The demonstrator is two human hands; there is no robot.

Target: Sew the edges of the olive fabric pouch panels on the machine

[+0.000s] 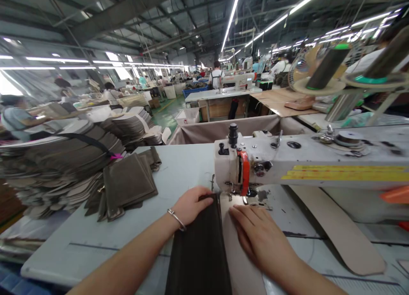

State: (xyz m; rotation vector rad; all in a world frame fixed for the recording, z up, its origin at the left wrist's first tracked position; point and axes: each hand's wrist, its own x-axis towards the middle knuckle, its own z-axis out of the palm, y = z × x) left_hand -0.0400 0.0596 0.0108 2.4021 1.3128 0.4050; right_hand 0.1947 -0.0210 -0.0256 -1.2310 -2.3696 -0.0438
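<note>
A dark olive fabric piece (200, 248) lies on the sewing table with its far end under the head of a white sewing machine (255, 165). My left hand (191, 205) rests on the far left corner of the fabric, fingers curled over its edge. My right hand (255, 231) lies flat, fingers stretched out, on a lighter beige strip (238, 265) beside the dark fabric, just in front of the needle area (238, 197).
A small pile of finished dark fabric pieces (128, 186) lies left of my hands, beside tall stacks of grey pieces (60, 158). A beige strip (338, 231) lies to the right. Thread cones (326, 67) stand behind the machine. Other people work at tables further back.
</note>
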